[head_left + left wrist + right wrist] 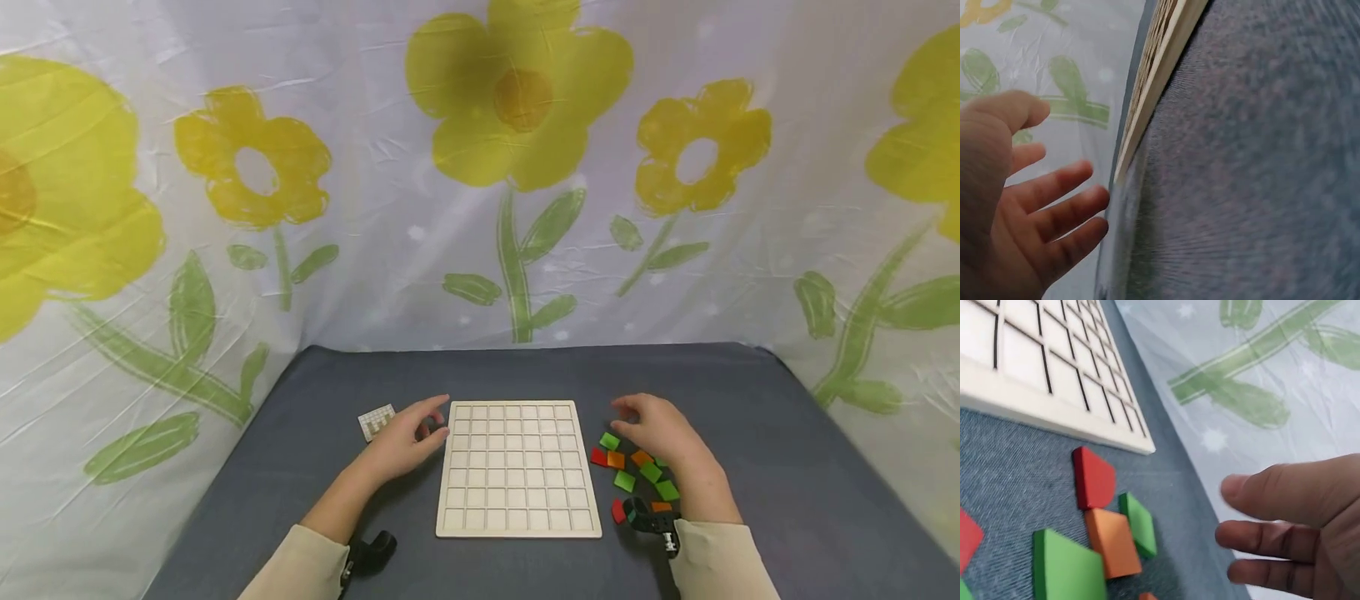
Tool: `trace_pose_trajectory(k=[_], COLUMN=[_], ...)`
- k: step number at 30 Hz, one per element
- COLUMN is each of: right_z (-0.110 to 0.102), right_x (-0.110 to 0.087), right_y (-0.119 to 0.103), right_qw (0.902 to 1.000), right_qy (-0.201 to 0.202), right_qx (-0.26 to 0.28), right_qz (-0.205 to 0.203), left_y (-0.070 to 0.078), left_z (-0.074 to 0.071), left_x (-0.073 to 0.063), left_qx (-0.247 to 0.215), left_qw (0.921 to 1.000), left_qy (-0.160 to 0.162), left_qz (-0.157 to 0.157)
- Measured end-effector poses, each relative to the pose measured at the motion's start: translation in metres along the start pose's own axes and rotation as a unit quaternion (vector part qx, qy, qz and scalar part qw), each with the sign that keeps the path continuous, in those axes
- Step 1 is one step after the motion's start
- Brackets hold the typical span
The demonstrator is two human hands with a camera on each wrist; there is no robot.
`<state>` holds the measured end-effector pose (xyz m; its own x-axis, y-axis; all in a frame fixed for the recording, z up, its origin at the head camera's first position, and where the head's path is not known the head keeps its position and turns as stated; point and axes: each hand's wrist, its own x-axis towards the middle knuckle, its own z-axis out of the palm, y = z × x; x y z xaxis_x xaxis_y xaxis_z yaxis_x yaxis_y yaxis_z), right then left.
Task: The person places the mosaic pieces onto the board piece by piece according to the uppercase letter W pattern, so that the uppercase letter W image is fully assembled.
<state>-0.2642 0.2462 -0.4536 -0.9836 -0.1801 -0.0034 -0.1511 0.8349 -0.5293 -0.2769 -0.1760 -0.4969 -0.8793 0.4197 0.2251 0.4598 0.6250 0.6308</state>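
Note:
A square wooden grid board [517, 468] lies flat in the middle of the dark table. My left hand [405, 440] hovers by its left edge, fingers loosely bent and holding nothing; in the left wrist view the hand [1041, 206] has its fingers spread. Beyond that hand lies a small patterned card [376, 422], partly hidden by it. To the board's right, my right hand [662, 427] hangs above several small coloured tiles, including a green tile [624, 481], an orange tile [616, 460] and a red tile [1094, 478]. Nothing is between the right fingers [1266, 540].
Dark cloth [517, 571] covers the table. Behind it hangs a pale curtain [375, 275] printed with yellow flowers. A black wrist mount [369, 553] is strapped on the left arm, another black mount [652, 518] on the right, close over some tiles.

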Motion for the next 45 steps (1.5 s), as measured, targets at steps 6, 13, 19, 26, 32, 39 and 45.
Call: trace_pose_trajectory(k=[6, 13, 19, 26, 32, 39, 45], right_z=[0.011, 0.015, 0.016, 0.017, 0.019, 0.018, 0.015], right_x=[0.003, 0.002, 0.001, 0.003, 0.003, 0.005, 0.005], right_y=[0.007, 0.008, 0.003, 0.001, 0.006, 0.007, 0.001], right_qw=[0.9984, 0.9967, 0.9955, 0.9957, 0.9956, 0.9971, 0.9963], right_qy=[-0.038, -0.047, -0.050, -0.043, -0.046, -0.021, 0.004], right_qx=[0.011, 0.003, -0.023, -0.046, -0.039, -0.065, -0.082], right_qz=[0.041, 0.067, 0.077, 0.068, 0.072, 0.034, 0.024], left_y=[-0.007, -0.014, -0.014, -0.012, -0.019, -0.023, -0.022], left_z=[0.003, 0.002, -0.001, -0.001, 0.003, 0.004, 0.005], left_x=[-0.005, -0.003, -0.002, -0.006, -0.008, -0.009, -0.008], left_qx=[-0.065, -0.082, -0.071, 0.012, 0.027, 0.012, 0.011], left_qw=[0.9950, 0.9900, 0.9880, 0.9905, 0.9903, 0.9922, 0.9917], left_qy=[-0.075, -0.114, -0.135, -0.136, -0.135, -0.124, -0.127], left_qz=[-0.012, -0.003, 0.021, 0.017, 0.016, 0.012, 0.011])
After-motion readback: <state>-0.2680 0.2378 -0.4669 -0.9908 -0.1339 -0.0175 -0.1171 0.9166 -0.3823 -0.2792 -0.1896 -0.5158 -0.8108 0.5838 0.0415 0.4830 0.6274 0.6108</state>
